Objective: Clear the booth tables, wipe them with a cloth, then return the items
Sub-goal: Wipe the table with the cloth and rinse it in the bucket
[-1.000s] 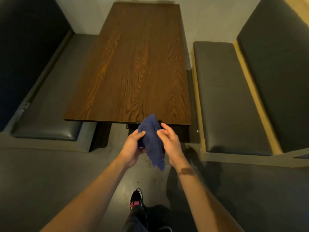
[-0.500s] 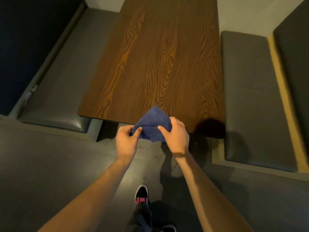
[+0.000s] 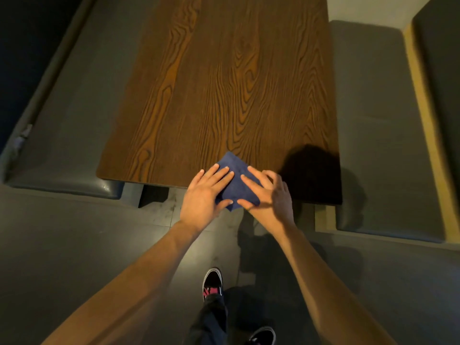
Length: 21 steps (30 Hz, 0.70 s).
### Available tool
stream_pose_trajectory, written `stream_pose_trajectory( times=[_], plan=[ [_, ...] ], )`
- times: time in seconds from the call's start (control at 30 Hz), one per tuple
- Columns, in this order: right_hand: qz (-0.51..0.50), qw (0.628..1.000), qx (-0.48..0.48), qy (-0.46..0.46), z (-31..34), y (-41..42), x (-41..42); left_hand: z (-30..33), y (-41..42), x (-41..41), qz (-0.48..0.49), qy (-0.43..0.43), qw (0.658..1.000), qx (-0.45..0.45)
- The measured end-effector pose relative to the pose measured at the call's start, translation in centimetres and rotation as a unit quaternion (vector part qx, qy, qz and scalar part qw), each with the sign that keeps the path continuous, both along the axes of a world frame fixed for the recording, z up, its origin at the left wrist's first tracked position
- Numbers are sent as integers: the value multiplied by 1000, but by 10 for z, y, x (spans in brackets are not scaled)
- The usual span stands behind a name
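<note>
Two flat, straight-fingered hands, left hand point(image 3: 202, 194) and right hand point(image 3: 270, 195), atop blue cloth point(image 3: 235, 175) at table point(image 3: 224, 83) edge.

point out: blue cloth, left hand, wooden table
blue cloth point(image 3: 235, 170): head view, bare upper fold between the hands.
left hand point(image 3: 204, 195): head view, back of the hand.
wooden table point(image 3: 224, 83): head view, bare middle of the top.

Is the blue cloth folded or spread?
Folded: the blue cloth is a compact square under both flat hands at the table edge.
</note>
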State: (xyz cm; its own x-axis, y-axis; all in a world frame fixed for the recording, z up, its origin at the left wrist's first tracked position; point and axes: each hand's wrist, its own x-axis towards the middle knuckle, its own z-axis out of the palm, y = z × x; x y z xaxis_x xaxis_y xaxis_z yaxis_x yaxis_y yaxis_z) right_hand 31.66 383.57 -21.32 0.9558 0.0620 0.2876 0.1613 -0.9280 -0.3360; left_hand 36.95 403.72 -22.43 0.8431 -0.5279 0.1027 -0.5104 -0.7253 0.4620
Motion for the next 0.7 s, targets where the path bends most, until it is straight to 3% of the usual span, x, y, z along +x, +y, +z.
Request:
stream_pose_trajectory(
  times=[0.2, 0.4, 0.7],
  plan=[
    [-12, 997, -74, 9, -4, -7, 3, 3, -15, -3, 41, -6, 999, -27],
    [-59, 995, -86, 0, -2, -60, -27, 16, -79, -23, 35, 21, 999, 7],
    [-184, 981, 37, 46, 18, -142, -79, 34, -196, -65, 26, 76, 997, 17]
  ],
)
